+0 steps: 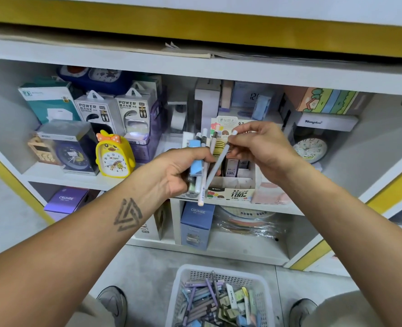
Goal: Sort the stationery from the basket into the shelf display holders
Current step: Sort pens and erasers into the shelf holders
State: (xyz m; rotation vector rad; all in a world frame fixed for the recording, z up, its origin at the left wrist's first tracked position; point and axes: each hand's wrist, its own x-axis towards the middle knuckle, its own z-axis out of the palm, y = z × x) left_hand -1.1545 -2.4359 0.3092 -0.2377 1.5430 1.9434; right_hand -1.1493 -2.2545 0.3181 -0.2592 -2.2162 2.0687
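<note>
Both hands work in front of the shelf (195, 67). Left hand (183, 171) grips a bundle of pens (203, 166) and a blue eraser (195, 159); right hand (261, 147) pinches a grey pen (218, 161) at its upper end. Just behind them sits a cardboard display holder (237, 185) with compartments. Near, on the floor, a white basket (185, 279) holds more pens and erasers. Far left stands a yellow chick clock (113, 156).
</note>
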